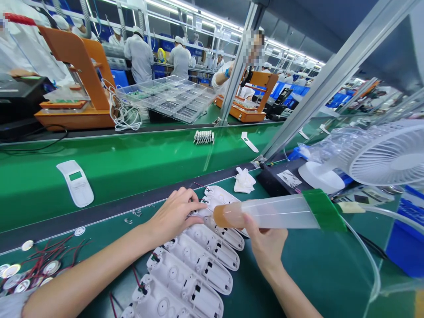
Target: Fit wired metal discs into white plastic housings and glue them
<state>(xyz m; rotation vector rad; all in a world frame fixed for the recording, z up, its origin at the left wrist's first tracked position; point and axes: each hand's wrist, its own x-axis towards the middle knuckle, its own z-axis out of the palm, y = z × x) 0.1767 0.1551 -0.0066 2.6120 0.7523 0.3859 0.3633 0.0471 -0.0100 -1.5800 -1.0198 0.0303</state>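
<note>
My right hand (267, 243) is wrapped round a large translucent dispensing syringe (278, 212), held nearly level. Amber material shows at its left end, and green tape (323, 210) covers its rear, where a clear hose joins. My left hand (177, 214) is at the far end of the row of white plastic shells, its thumb and index finger closed on one white plastic shell (207, 216). Exactly what lies between those fingertips is hidden. Nearer shells (188, 282) lie side by side, hollow side up, with red and black wires at their left ends.
Wired metal discs (51, 267) lie at the left. Beyond is a green conveyor belt (132, 165) carrying a white cover (76, 183) and small white parts (203, 137). Crumpled tissue (244, 180), a white fan (387, 154) and a metal post (331, 84) stand right. Co-workers are behind.
</note>
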